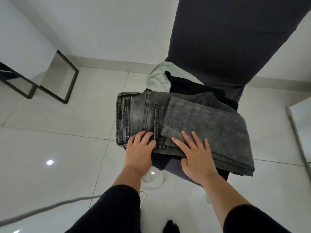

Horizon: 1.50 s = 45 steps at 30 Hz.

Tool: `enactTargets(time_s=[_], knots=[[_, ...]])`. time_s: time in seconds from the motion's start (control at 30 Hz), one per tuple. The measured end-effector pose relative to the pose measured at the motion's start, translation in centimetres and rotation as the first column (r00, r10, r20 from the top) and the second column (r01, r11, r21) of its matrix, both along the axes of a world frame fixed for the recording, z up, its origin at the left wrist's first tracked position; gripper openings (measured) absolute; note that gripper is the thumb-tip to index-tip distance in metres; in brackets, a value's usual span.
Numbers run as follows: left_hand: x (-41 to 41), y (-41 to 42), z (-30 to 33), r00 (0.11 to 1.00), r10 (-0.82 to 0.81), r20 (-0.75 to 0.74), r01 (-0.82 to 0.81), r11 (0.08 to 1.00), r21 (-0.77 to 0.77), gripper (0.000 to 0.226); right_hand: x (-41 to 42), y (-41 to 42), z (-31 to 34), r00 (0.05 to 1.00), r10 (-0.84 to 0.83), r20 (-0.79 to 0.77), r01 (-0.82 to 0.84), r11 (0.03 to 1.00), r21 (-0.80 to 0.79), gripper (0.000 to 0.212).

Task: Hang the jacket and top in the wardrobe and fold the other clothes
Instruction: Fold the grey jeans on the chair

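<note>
Your left hand [140,148] and right hand [195,152] lie flat, gripping nothing — smooth the jeans [185,121] square before folding again

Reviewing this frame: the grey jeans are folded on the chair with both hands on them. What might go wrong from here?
1. The folded grey washed denim jeans overhang the dark covered chair's seat on both sides; once the left hand and right hand lift, they may tip onto the glossy white tiled floor.
2. They sit on a crumpled black garment beside a pale green garment, an uneven base, so the fold may slump open.
</note>
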<state>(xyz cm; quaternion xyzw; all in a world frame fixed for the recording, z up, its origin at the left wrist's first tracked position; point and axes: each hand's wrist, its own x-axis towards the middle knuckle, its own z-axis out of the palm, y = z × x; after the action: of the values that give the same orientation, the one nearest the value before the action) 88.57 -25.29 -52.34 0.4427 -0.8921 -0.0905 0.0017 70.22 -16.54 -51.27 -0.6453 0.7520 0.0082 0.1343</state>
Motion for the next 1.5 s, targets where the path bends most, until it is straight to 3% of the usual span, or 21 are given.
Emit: enactTargets(time_s=[0.07, 0.2, 0.3, 0.4, 0.57, 0.63, 0.73, 0.77, 0.87, 0.97, 1.07, 1.2, 1.3, 1.4, 1.5], knots=[[-0.3, -0.5, 0.2, 0.990, 0.080, -0.119, -0.077, 0.996, 0.034, 0.027, 0.0, -0.4, 0.2, 0.986, -0.106, 0.127, 0.112, 0.993, -0.037, 0.064], [-2.8, -1.9, 1.5, 0.835, 0.445, -0.323, -0.325, 0.873, 0.362, 0.014, 0.0, -0.5, -0.2, 0.935, -0.213, 0.285, 0.274, 0.941, -0.198, 0.050], [-4.9, -2.7, 2.2, 0.794, 0.516, -0.320, -0.357, 0.823, 0.441, 0.020, -0.4, -0.8, -0.9, 0.944, -0.236, 0.230, 0.286, 0.934, -0.215, 0.044], [-5.7, -2.7, 1.7, 0.832, 0.467, -0.299, -0.359, 0.865, 0.350, 0.015, -0.9, -1.3, -1.4, 0.982, -0.171, 0.076, 0.185, 0.950, -0.251, 0.043], [-6.5, -1.9, 1.0, 0.842, 0.504, -0.193, -0.426, 0.839, 0.338, 0.027, -1.4, -2.9, -0.3, 0.944, -0.231, 0.235, 0.295, 0.910, -0.292, 0.013], [-7.0, -1.4, 1.5, 0.810, 0.549, -0.207, -0.470, 0.818, 0.331, 0.032, -1.5, -2.4, 0.1, 0.959, -0.176, 0.223, 0.254, 0.879, -0.403, 0.008], [-7.8, -1.1, 3.2, 0.684, 0.693, -0.228, -0.530, 0.686, 0.498, 0.045, -1.7, -0.5, -0.3, 0.992, -0.075, 0.101, 0.110, 0.902, -0.417, 0.017], [-8.0, -1.3, 3.4, 0.693, 0.694, -0.195, -0.528, 0.672, 0.519, 0.049, -1.7, 0.1, -0.6, 0.995, -0.055, 0.077, 0.081, 0.917, -0.391, 0.017], [-8.4, -2.1, 3.0, 0.871, 0.489, 0.057, -0.474, 0.801, 0.366, 0.068, -1.7, 1.2, -1.3, 0.993, -0.085, 0.079, 0.106, 0.942, -0.318, 0.030], [-9.6, -1.1, 2.7, 0.898, 0.402, 0.180, -0.440, 0.836, 0.327, 0.066, -1.3, 1.9, -1.3, 0.976, -0.217, 0.025, 0.217, 0.947, -0.235, 0.049], [-10.1, -0.3, 3.5, 0.904, 0.427, 0.013, -0.411, 0.861, 0.299, 0.049, -1.6, 2.5, -1.0, 0.921, -0.389, 0.002, 0.376, 0.891, -0.256, 0.061], [-9.6, -1.7, 6.0, 0.847, 0.433, -0.310, -0.267, 0.849, 0.457, 0.047, -3.9, 3.8, -0.2, 0.821, -0.569, -0.037, 0.554, 0.811, -0.187, 0.066], [-9.0, -2.7, 8.6, 0.803, 0.379, -0.461, -0.248, 0.915, 0.319, 0.044, -4.9, 4.1, 1.0, 0.728, -0.686, -0.021, 0.678, 0.724, -0.130, 0.071], [-7.3, -3.5, 10.1, 0.765, 0.362, -0.532, -0.310, 0.932, 0.189, 0.031, -3.6, 3.0, 2.2, 0.740, -0.672, 0.030, 0.660, 0.718, -0.221, 0.065], [-4.9, -4.5, 9.3, 0.742, 0.439, -0.507, -0.414, 0.894, 0.169, 0.025, -2.3, 1.9, 2.4, 0.718, -0.693, 0.070, 0.688, 0.691, -0.222, 0.063]])
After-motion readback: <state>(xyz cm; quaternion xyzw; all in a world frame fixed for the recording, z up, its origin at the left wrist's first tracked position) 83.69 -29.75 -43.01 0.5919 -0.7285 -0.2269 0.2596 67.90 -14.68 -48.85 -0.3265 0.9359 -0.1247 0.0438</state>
